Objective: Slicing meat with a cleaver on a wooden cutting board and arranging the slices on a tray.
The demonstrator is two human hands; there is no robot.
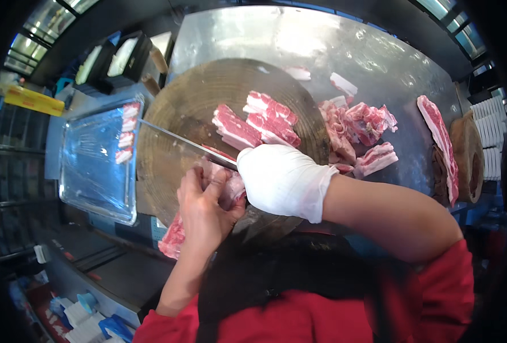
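My right hand (283,182), in a white glove, is closed round the handle end of a long knife (180,139). The blade points up and left over a round wooden chopping block (172,103), along the far edge of a piece of raw meat (232,191). My left hand (206,201), ungloved, grips that piece, thumb and fingers on its pale surface. Beyond the knife lie cut slabs of streaky meat (258,122) in a cluster. Another red piece (172,240) shows beside my left wrist, at the block's near edge. The knife's handle is hidden by the glove.
A film-covered tray (97,167) at left has several small meat pieces (127,133) along its right side. Meat trimmings (360,124) lie right of the block on the metal table (390,60). A long meat strip (440,141) rests beside a smaller wooden block (468,158).
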